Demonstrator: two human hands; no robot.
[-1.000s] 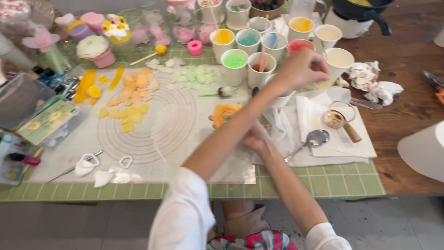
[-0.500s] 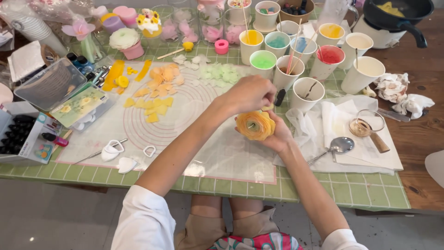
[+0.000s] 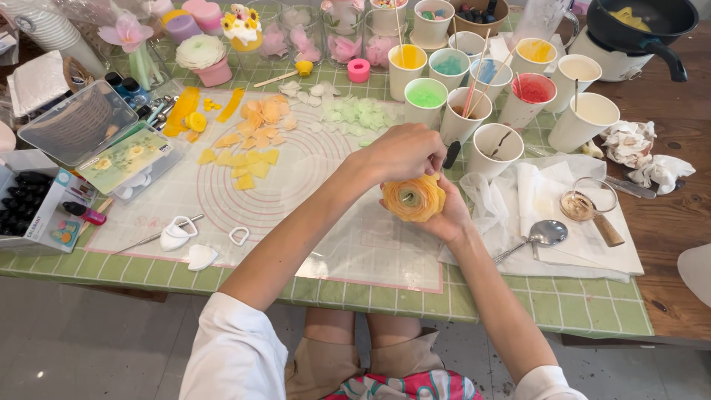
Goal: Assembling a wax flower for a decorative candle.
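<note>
My right hand (image 3: 449, 215) cups a yellow-orange layered flower (image 3: 413, 198) from below, just above the translucent work mat (image 3: 296, 192). My left hand (image 3: 404, 152) lies over the flower's top edge, with its curled fingers pressed on the outer petals. A short black tool end (image 3: 452, 154) shows just right of my left hand; whether a hand holds it is unclear. Loose yellow and orange petals (image 3: 248, 159) lie on the mat to the left, and pale green ones (image 3: 355, 115) lie farther back.
Paper cups of coloured liquid (image 3: 426, 96) stand behind my hands, some with sticks in them. A spoon (image 3: 544, 233) and a small glass dish (image 3: 585, 201) lie on white cloths at right. Cutters (image 3: 178, 235), boxes (image 3: 74, 122) and finished flowers (image 3: 200, 53) are at left.
My left hand came back from the paper cups to the flower held in my right hand. The flower now sits lower and nearer to me.
</note>
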